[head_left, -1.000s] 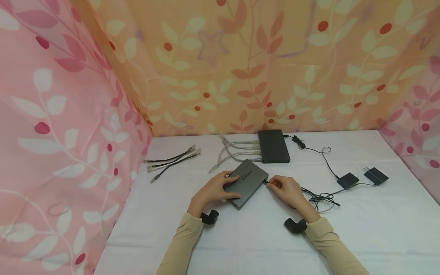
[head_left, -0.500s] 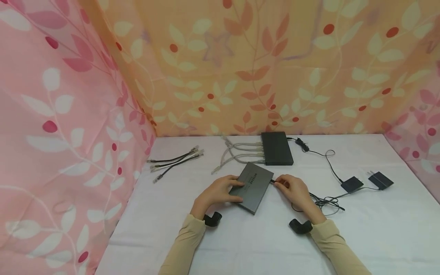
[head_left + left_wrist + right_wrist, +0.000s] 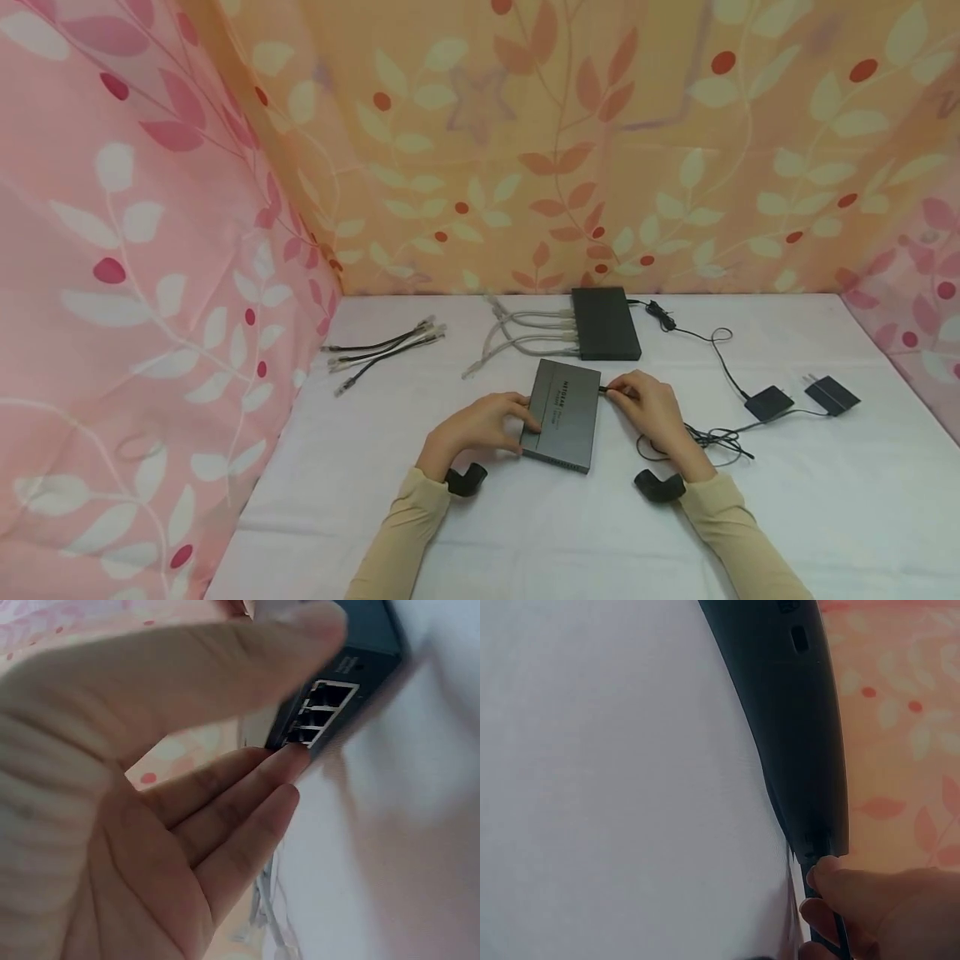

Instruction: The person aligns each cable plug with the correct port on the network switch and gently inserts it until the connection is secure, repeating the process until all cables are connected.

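A grey NETGEAR network switch (image 3: 562, 417) lies on the white table in front of me. My left hand (image 3: 483, 425) is at its left side, fingers nearly straight, with fingertips right at the edge in the head view. In the left wrist view a row of ports (image 3: 322, 712) on that side faces the left hand's fingers. At the switch's right side, near the far corner, my right hand (image 3: 651, 408) pinches a black power plug (image 3: 604, 389). The right wrist view shows this plug end at the switch's casing (image 3: 799, 735), partly covered by the fingertips.
Behind stands a black switch (image 3: 606, 325) with several grey network cables (image 3: 517, 329) plugged in. Several short network cables (image 3: 386, 350) lie at the left. To the right are two black power adapters (image 3: 768, 403) and a bundled black cord (image 3: 716, 437).
The grey switch has turned counterclockwise, its long sides now nearly straight away from me. The right hand has stayed on the plug; the left hand's fingers have slid back toward the switch's left edge.
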{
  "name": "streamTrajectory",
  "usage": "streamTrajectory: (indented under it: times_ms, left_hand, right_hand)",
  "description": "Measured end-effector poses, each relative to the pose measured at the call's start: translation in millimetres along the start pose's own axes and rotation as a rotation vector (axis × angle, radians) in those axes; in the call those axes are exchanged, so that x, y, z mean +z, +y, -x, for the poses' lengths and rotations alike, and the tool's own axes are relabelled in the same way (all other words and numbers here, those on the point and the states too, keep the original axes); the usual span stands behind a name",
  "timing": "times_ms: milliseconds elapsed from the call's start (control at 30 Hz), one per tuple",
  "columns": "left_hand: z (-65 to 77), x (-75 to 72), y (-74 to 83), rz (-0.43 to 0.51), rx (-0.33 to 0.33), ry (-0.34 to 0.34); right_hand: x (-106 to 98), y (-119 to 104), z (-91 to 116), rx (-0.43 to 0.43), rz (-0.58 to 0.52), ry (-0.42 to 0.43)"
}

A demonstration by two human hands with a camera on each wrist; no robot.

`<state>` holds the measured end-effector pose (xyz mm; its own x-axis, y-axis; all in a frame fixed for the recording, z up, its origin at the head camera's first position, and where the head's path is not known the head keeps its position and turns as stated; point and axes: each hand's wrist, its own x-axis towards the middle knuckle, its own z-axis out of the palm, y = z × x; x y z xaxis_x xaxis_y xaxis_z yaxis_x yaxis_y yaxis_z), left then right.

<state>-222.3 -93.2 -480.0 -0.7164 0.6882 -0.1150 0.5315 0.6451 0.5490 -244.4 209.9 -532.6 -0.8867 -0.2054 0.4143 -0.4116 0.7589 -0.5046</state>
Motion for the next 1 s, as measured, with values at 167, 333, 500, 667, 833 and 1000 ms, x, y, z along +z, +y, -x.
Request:
streamTrajectory:
  times_ms: [167, 333, 500, 667, 833, 1000]
  left_hand:
    - [-0.5, -2.0, 0.1, -0.052, 0.028, 0.036]
    - [-1.7, 1.4, -6.2, -0.078, 0.028, 0.084]
    - [-5.8, 9.0, -9.9, -0.069, 0.024, 0.093]
    - [-13.2, 18.7, -6.9, -0.029, 0.023, 0.068]
    - [-16.8, 25.4, -1.1, -0.081, 0.006, 0.091]
    - [-20.4, 30.2, 2.7, -0.125, 0.004, 0.125]
  right_hand:
    - [0, -1, -3, 0.012, -0.011, -0.009]
    - [0, -4, -5, -0.031, -0.014, -0.021]
    - [0, -10, -4, -0.073, -0.017, -0.107]
    - [-1, -13, -2, -0.037, 0.006, -0.237]
    - [-1, -13, -1, -0.033, 0.049, -0.317]
    - [-3, -12, -1, -0.047, 0.078, -0.320]
